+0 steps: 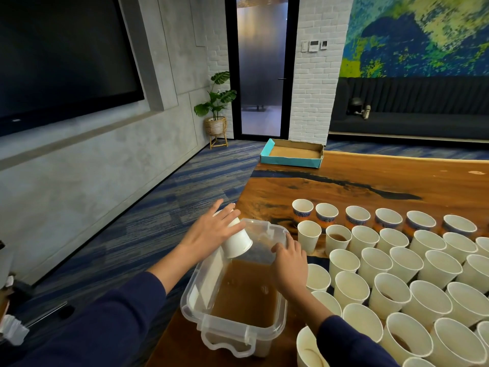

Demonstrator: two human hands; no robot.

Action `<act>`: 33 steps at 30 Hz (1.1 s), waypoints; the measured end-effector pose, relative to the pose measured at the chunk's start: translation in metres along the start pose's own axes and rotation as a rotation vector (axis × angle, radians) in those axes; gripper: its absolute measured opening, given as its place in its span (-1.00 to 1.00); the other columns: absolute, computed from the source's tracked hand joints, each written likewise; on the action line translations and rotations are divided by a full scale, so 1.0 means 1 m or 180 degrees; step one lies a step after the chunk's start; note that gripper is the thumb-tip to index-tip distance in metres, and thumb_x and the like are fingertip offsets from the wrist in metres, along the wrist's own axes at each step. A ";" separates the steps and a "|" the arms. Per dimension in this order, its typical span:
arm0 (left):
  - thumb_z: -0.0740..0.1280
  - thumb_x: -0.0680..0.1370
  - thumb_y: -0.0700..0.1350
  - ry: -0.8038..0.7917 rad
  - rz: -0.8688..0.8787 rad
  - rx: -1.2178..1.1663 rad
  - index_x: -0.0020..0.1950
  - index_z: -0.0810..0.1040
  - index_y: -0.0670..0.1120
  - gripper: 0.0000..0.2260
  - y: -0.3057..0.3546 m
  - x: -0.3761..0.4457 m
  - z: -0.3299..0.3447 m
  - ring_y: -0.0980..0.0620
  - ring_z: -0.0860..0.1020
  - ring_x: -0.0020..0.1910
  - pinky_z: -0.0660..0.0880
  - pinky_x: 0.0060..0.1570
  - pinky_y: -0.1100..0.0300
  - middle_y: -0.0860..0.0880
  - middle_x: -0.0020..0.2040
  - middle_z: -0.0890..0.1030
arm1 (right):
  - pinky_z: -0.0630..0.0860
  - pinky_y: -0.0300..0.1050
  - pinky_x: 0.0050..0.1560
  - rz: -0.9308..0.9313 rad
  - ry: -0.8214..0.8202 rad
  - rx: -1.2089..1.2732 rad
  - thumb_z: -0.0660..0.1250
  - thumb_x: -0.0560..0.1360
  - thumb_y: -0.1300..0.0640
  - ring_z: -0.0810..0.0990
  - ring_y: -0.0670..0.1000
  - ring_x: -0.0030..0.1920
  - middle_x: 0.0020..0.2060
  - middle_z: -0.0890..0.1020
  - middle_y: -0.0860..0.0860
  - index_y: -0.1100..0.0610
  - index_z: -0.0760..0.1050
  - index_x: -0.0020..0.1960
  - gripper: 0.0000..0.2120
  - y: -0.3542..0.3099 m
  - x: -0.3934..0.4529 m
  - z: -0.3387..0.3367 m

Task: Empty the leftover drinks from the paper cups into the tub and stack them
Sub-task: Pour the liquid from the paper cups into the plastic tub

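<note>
My left hand [211, 230] holds a white paper cup [236, 241] tipped mouth-down over the far left part of a clear plastic tub [275, 328]. Brown liquid fills the bottom of the tub. My right hand [289, 259] rests on the tub's right rim, fingers curled over the edge. The tub sits at the near left corner of the wooden table [370, 178]. Several white paper cups [402, 263] stand in rows to the right of the tub; some hold brown drink, such as one [337, 238] in the second row.
A shallow teal cardboard box [291, 153] lies at the table's far left corner. The table's left edge drops to blue striped carpet [158, 207]. A potted plant [217, 107] stands by a glass door, and a dark sofa [410, 112] lines the back wall.
</note>
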State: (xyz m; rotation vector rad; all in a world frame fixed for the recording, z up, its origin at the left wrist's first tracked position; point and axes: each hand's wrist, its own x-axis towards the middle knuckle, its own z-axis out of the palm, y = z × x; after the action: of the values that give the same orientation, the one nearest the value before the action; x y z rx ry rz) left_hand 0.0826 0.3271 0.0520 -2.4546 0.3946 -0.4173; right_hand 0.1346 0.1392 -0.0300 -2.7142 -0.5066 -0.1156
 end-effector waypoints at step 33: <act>0.26 0.61 -0.06 -0.1112 -0.2951 -0.3052 0.57 -0.14 -0.11 -0.30 0.031 -0.009 0.056 -0.12 0.33 0.41 0.39 0.23 0.08 -0.15 0.55 0.07 | 0.38 0.10 0.31 0.0730 0.0487 0.1681 0.44 0.46 0.06 0.30 0.19 0.41 0.49 0.19 0.15 0.09 0.01 0.53 -0.18 0.072 0.068 -0.069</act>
State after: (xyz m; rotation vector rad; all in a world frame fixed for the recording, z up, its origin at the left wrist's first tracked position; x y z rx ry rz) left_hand 0.0901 0.3360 -0.0111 -3.4477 -0.9577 -0.1350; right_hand 0.2228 0.0736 0.0189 -2.2029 -0.1476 -0.1087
